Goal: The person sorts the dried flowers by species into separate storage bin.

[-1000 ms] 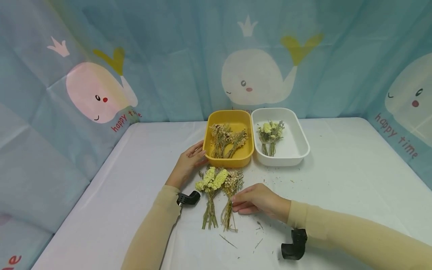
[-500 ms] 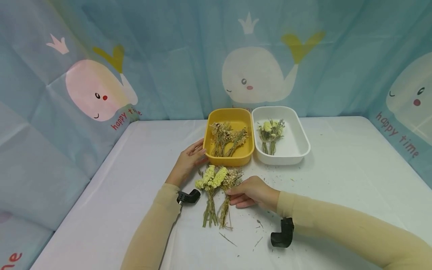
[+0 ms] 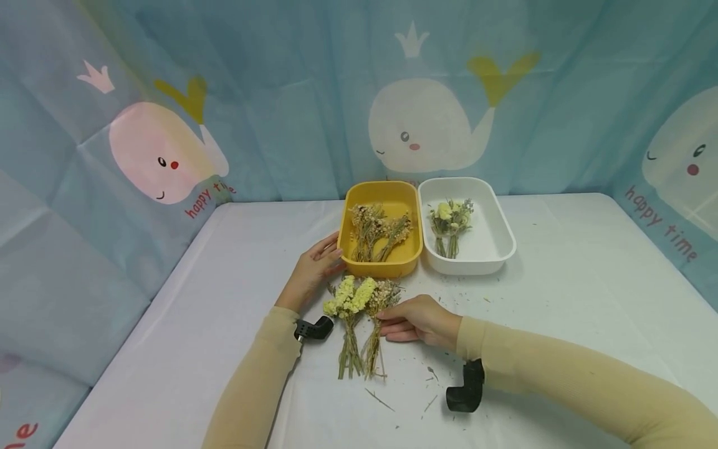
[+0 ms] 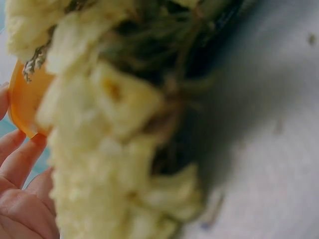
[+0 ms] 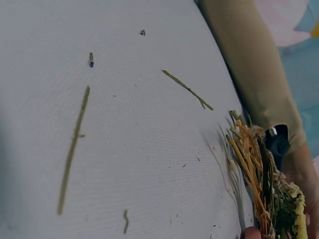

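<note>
In the head view my right hand [image 3: 421,319] pinches the stems of a dried flower bundle [image 3: 383,294] with small beige blooms. A pale yellow dried flower bundle [image 3: 352,296] lies just left of it, close enough that their heads touch. My left hand [image 3: 313,271] rests against the left side of the yellow tray [image 3: 379,269], fingers extended. Yellow blooms [image 4: 114,149] fill much of the left wrist view, partly hiding that hand [image 4: 22,199]. The right wrist view shows stems [image 5: 254,169] and only a fingertip of the right hand.
Inside the yellow tray lie beige dried flower bundles [image 3: 367,231]. The white tray [image 3: 468,267] beside it holds yellow-topped dried flowers [image 3: 450,218]. Stem scraps [image 3: 379,400] are scattered on the white tabletop [image 3: 561,280]. A whale-print curtain [image 3: 303,137] stands behind.
My right hand has moved left and slightly up along with the beige bundle, bringing it closer to the yellow one. The left hand stays at the yellow tray.
</note>
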`<state>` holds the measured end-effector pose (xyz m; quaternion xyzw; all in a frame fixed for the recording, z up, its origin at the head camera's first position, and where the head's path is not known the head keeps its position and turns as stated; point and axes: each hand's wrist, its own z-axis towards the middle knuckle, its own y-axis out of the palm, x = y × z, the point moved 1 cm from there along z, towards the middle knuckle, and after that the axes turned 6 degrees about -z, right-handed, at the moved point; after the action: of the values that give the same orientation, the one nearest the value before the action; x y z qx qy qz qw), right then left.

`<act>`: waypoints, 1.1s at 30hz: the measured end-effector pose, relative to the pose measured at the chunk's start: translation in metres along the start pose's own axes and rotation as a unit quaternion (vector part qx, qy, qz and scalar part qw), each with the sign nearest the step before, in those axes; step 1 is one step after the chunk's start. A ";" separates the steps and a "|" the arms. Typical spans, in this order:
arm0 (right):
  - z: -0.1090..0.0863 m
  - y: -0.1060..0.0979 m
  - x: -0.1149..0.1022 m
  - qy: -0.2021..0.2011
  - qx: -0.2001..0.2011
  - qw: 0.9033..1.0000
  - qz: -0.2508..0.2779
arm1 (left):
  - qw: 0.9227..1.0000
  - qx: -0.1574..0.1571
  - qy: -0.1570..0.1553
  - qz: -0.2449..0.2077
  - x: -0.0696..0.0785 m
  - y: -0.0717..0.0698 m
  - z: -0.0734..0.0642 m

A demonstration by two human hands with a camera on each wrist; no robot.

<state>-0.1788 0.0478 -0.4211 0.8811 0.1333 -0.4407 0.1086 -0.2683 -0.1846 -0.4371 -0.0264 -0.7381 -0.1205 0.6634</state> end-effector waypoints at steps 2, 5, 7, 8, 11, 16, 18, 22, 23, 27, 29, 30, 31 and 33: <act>0.000 0.000 0.000 -0.003 -0.001 1.000 0.007 | 1.000 0.003 -0.003 0.007 0.001 0.000 0.000; 0.001 -0.001 0.000 -0.002 0.002 1.000 0.014 | 1.000 0.010 -0.008 0.010 0.001 0.001 0.000; 0.002 -0.002 0.001 -0.003 0.001 1.000 0.012 | 1.000 0.012 -0.010 0.009 0.001 0.001 -0.001; 0.002 -0.003 0.002 -0.004 0.000 1.000 0.011 | 1.000 0.013 -0.011 0.010 0.001 0.001 -0.001; 0.002 -0.007 0.003 -0.006 -0.001 1.000 0.006 | 1.000 0.015 -0.010 0.015 0.001 0.001 -0.001; -0.002 -0.015 0.006 -0.016 -0.001 1.000 0.005 | 1.000 0.015 -0.009 0.016 0.000 0.000 0.000; -0.004 -0.019 0.006 -0.019 -0.001 1.000 0.002 | 1.000 0.014 -0.008 0.015 0.000 0.000 0.000; -0.009 -0.024 0.006 -0.026 -0.006 1.000 -0.006 | 1.000 0.012 -0.007 0.013 0.001 0.000 0.000; -0.010 -0.025 0.006 -0.028 -0.008 1.000 -0.008 | 1.000 0.011 -0.006 0.013 0.001 0.001 0.000; -0.013 -0.028 0.008 -0.029 -0.014 0.999 -0.013 | 1.000 0.011 -0.005 0.010 0.002 0.001 -0.001; -0.014 -0.029 0.009 -0.026 -0.013 0.999 -0.013 | 1.000 0.012 -0.006 0.010 0.001 0.001 -0.001; -0.014 -0.029 0.010 -0.025 -0.011 1.000 -0.013 | 1.000 0.013 -0.006 0.010 0.001 0.001 -0.001; -0.015 -0.030 0.011 -0.023 -0.010 1.000 -0.013 | 1.000 0.013 -0.005 0.010 0.001 0.001 0.000; -0.017 -0.032 0.012 -0.023 -0.010 1.000 -0.014 | 1.000 0.011 -0.003 0.009 0.001 0.001 0.000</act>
<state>-0.1693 0.0847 -0.4228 0.8675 0.1479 -0.4611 0.1138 -0.2683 -0.1835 -0.4362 -0.0266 -0.7410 -0.1062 0.6625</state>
